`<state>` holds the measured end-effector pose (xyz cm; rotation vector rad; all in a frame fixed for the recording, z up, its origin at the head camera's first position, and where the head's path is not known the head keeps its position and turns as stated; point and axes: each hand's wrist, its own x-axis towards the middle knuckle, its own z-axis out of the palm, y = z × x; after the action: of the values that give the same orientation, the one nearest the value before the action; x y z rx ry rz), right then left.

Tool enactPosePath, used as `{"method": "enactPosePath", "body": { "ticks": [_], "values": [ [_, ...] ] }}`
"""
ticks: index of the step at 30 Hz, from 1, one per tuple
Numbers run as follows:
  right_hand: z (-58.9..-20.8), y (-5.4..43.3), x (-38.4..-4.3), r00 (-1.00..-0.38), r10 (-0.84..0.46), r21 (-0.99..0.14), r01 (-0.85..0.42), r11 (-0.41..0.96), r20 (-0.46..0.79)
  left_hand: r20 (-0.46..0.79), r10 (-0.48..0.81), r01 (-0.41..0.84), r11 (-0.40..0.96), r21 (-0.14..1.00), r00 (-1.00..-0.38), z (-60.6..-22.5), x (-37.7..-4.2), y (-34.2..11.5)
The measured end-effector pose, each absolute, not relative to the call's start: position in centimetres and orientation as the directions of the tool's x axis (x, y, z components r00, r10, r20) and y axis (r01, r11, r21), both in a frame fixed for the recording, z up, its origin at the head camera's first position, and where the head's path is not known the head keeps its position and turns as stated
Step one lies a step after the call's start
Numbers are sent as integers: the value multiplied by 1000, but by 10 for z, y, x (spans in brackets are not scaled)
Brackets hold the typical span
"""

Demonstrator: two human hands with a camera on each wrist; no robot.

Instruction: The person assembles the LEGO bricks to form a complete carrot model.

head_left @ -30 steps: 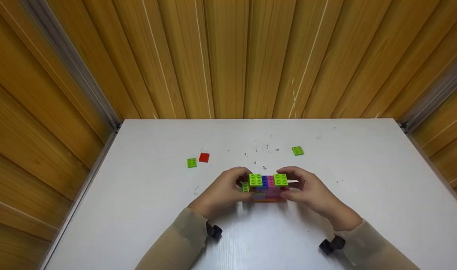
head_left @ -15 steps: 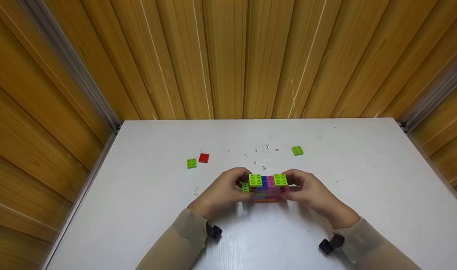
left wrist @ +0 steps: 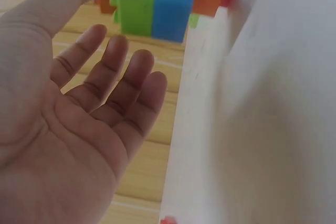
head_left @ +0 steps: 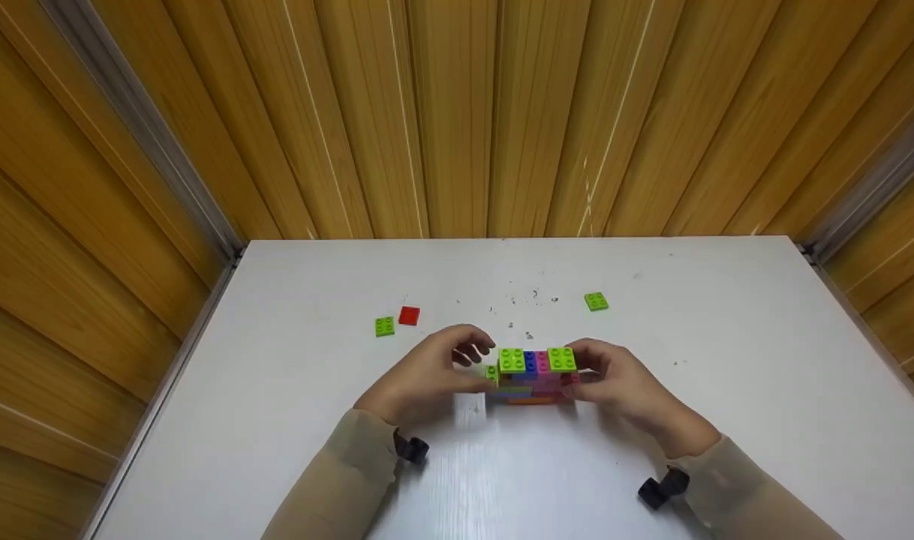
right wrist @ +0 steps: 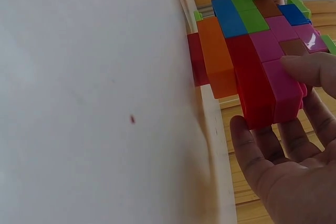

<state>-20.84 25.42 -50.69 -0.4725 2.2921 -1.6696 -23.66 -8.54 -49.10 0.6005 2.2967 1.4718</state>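
A built block of toy bricks (head_left: 536,379) stands in front of me, with two lime-green bricks on top and blue and pink studs between them. In the right wrist view its side shows red, orange (right wrist: 216,59), pink, brown, blue and green bricks. My right hand (head_left: 629,386) grips its right end, thumb on the near side and fingers behind. At the left end, my left hand (head_left: 431,371) is loosely spread, its fingers off the bricks. The left wrist view shows that palm beneath a green brick (left wrist: 139,6) and a blue brick (left wrist: 173,6); whether the thumb touches them I cannot tell.
On the white table (head_left: 314,450) lie a flat green brick (head_left: 384,326) and a flat red piece (head_left: 409,316) to the left, and another green brick (head_left: 596,301) to the right. Wood-patterned panels (head_left: 457,120) rise behind and beside the table.
My left hand has let go of the block's left end and moved a little left, fingers spreading. The right hand shifted its fingers slightly but still holds on; the block stays in place.
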Motion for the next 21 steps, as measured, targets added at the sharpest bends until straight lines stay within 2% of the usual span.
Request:
{"method": "enactPosePath", "body": {
  "ticks": [12, 21],
  "values": [
    [-504, 254, -207, -913, -404, -950, -84, 301, -47, -13, 340, 153, 459, 875, -940, -492, -258, -136],
    [-505, 254, -208, -914, -404, -947, -93, 308, -41, -87, 111, -21, 493, 870, -990, -498, -269, -169]
  ]
}}
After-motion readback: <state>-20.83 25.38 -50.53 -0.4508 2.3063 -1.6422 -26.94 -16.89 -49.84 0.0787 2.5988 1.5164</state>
